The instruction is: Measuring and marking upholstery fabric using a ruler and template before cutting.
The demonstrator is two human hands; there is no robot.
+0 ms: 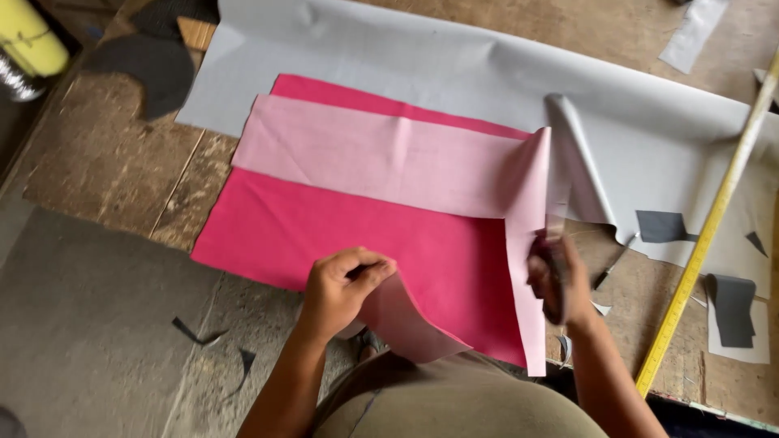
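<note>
Left hand (pixel 345 284) pinches the near edge of the pink cloth (pixel 357 235), lifting it off the table (pixel 114 170). Right hand (pixel 556 280), closed around dark scissors (pixel 554 284), cuts its right edge; held taut, the cloth should cut straighter.

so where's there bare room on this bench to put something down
Bare wood shows left of the bright pink fabric sheet, below the dark grey cut piece. Another strip lies along the far edge above the pale grey fabric sheet. The right is crowded: both hands, the left hand and right hand, the yellow measuring stick and grey offcuts.
</note>
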